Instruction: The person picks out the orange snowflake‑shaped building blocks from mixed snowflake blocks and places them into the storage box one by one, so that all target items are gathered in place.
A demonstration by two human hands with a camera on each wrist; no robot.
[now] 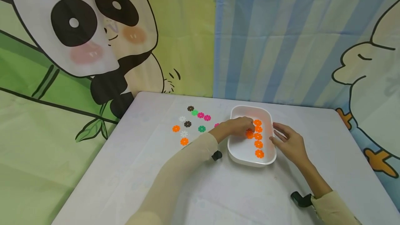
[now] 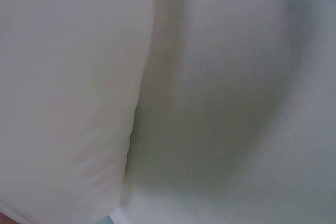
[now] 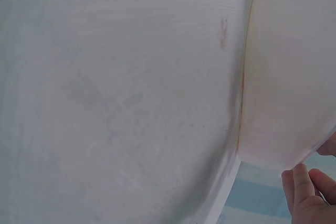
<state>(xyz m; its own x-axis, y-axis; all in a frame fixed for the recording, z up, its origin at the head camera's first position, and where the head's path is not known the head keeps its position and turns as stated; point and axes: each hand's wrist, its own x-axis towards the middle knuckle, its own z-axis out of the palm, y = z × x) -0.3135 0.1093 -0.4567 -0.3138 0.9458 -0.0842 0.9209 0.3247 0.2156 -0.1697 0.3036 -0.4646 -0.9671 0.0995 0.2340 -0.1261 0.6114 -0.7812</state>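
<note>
My left hand (image 1: pixel 240 126) reaches into a white tray (image 1: pixel 250 160). Its bent fingers pinch an orange flower-shaped piece (image 1: pixel 249 134), just left of a column of several orange pieces (image 1: pixel 258 144) lying on the tray floor. On the opposite side, my right hand (image 1: pixel 292 145) touches the tray's right rim with relaxed fingers, its thumb lying over the edge. The right wrist view catches the fingers (image 3: pixel 303 187) of this hand close against the tray wall (image 3: pixel 289 77). Only pale surfaces and shadow appear in the left wrist view.
Left of the tray, loose flower pieces lie scattered on the white table (image 1: pixel 140 155): orange (image 1: pixel 176 128), white (image 1: pixel 184 133), dark brown (image 1: pixel 187 124), green (image 1: pixel 201 128) and pink (image 1: pixel 207 117). A printed cloth backdrop (image 1: pixel 187 34) stands behind the table's far edge.
</note>
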